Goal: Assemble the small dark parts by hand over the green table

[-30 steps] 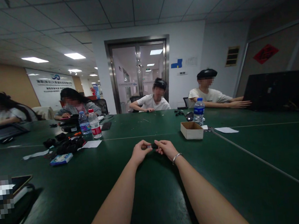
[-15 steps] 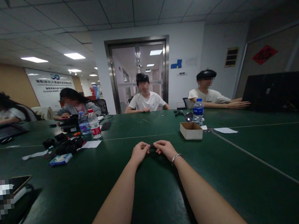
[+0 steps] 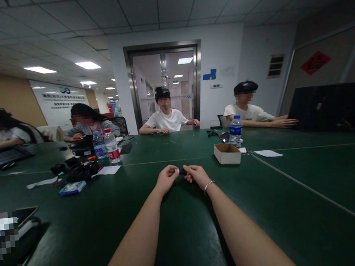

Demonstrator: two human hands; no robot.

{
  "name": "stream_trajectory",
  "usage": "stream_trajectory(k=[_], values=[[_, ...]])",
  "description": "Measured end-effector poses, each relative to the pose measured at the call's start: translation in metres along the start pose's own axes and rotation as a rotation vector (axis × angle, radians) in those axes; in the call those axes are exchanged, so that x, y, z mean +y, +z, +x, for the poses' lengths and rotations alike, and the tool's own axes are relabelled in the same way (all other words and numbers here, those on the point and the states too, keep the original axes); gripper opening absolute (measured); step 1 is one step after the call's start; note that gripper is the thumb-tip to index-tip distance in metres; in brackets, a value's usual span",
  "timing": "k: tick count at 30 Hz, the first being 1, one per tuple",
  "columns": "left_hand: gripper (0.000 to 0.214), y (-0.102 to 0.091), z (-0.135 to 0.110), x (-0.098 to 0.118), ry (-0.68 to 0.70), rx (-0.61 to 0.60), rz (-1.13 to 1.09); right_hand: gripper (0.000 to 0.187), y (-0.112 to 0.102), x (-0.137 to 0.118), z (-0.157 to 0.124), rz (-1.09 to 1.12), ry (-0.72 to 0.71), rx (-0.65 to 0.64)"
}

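Observation:
Just above the green table (image 3: 187, 232), both my arms reach forward and the fingertips almost meet. A small dark piece (image 3: 182, 172) spans the gap between them, with a pale, shiny bit at its left end; its exact kind is too small to make out. My left hand (image 3: 166, 179) is closed in a pinch on the left, light end. On the dark right end, my right hand (image 3: 197, 176) pinches with thumb and finger, and a silver bracelet (image 3: 208, 186) circles that wrist. The fingers hide part of the piece.
An open cardboard box (image 3: 227, 154) stands right of my hands, with a blue-capped water bottle (image 3: 235, 131) behind it. To the left are a red-capped bottle (image 3: 112, 146), dark gear (image 3: 82, 170) and a blue-white packet (image 3: 72, 188). Several people sit around the table.
The pale end of the small piece now shows at my left fingertips, and my right fingers have shifted slightly on it. The person opposite has leaned left and raised a hand.

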State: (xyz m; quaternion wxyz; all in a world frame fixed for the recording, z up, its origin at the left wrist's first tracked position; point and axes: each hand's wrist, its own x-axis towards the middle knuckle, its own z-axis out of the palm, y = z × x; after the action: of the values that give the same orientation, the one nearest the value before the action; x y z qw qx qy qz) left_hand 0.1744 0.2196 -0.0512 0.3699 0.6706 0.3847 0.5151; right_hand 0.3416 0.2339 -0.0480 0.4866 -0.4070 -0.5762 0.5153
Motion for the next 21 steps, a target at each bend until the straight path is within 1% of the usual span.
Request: stream_trajectory(k=[5,9,13,16,19,21], values=[[0.024,0.002,0.0,0.0,-0.057,0.002,0.013,0.047,0.0,0.001,0.0,-0.01,-0.004,-0.013],[0.026,0.001,-0.001,0.0,-0.068,0.022,0.074,0.046,0.0,0.002,0.0,-0.008,-0.019,-0.017],[0.032,0.001,-0.002,0.005,-0.105,0.016,0.198,0.043,-0.001,0.004,0.002,-0.005,-0.008,-0.03],[0.044,0.002,-0.003,0.01,-0.149,0.014,0.306,0.042,-0.002,0.006,0.004,0.006,-0.011,-0.024],[0.055,0.003,-0.004,0.015,-0.183,0.054,0.452,0.042,-0.002,0.006,0.003,0.03,-0.02,-0.032],[0.06,0.003,-0.005,0.018,-0.195,0.076,0.539,0.042,-0.002,0.005,0.002,0.055,-0.03,-0.059]])
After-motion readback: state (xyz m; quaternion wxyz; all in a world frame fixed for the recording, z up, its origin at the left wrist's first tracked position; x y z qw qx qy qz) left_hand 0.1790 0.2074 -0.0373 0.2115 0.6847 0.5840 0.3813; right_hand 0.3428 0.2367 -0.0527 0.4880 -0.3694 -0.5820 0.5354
